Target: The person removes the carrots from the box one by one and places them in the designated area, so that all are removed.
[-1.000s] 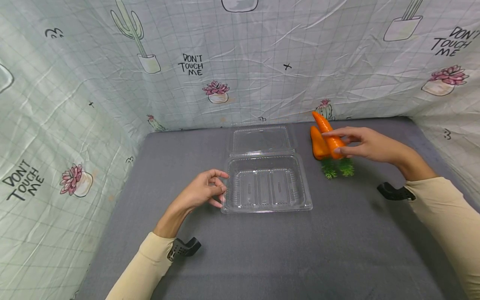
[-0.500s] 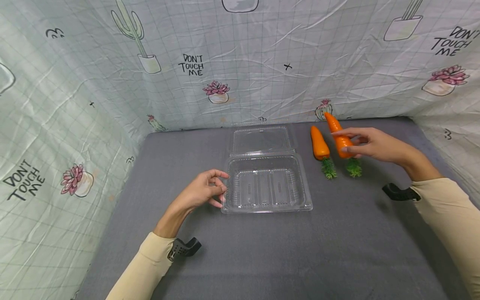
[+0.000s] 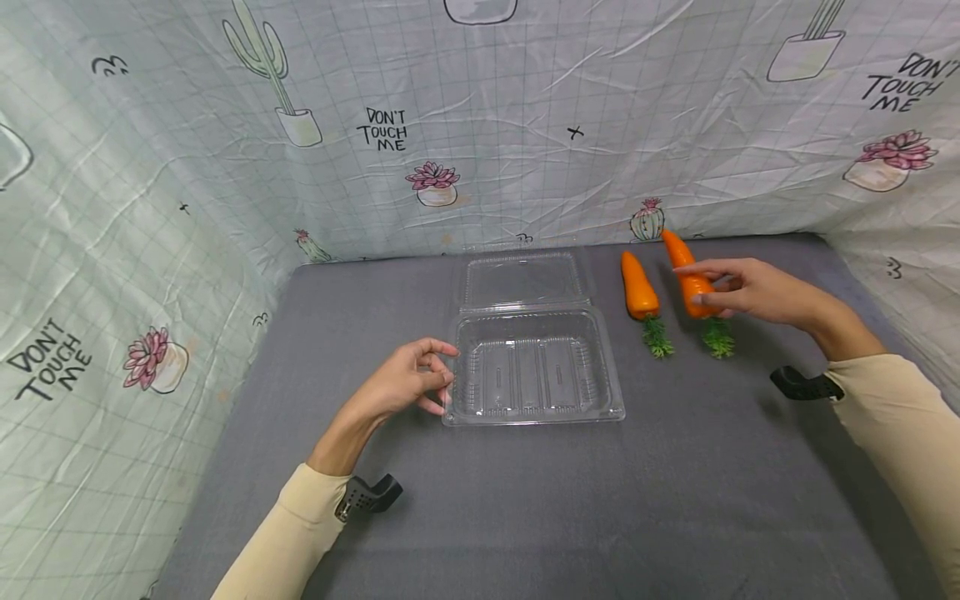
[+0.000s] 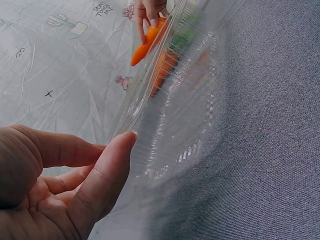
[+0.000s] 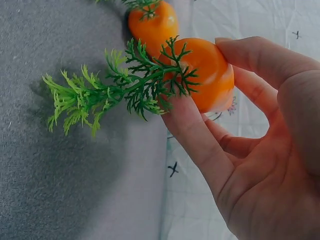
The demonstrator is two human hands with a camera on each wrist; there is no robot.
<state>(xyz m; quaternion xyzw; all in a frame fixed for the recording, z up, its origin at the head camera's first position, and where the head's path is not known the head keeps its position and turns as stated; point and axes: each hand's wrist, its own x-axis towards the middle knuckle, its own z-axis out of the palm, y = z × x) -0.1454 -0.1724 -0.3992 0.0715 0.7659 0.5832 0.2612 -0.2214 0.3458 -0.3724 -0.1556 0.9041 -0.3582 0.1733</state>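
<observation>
My right hand (image 3: 757, 287) pinches a toy carrot (image 3: 682, 267) near its thick end. Its green leafy top (image 5: 115, 90) points towards me, and its tip leans away to the back wall. Just left of it a second toy carrot (image 3: 639, 287) lies on the cloth, leaves towards me. In the middle stands a clear plastic clamshell box (image 3: 611, 367) with nothing inside, its lid (image 3: 522, 281) folded back flat. My left hand (image 3: 408, 379) pinches the box's left rim between thumb (image 4: 107, 175) and forefinger.
Grey cloth (image 3: 525, 508) covers the table. A pale printed curtain (image 3: 510, 150) closes off the back and both sides, with the raised carrot's tip close to it. Each wrist wears a black camera mount (image 3: 806, 383).
My right hand has moved the held carrot to the right, away from the lying carrot it overlapped before, opening a gap between them. The left hand and box have stayed put.
</observation>
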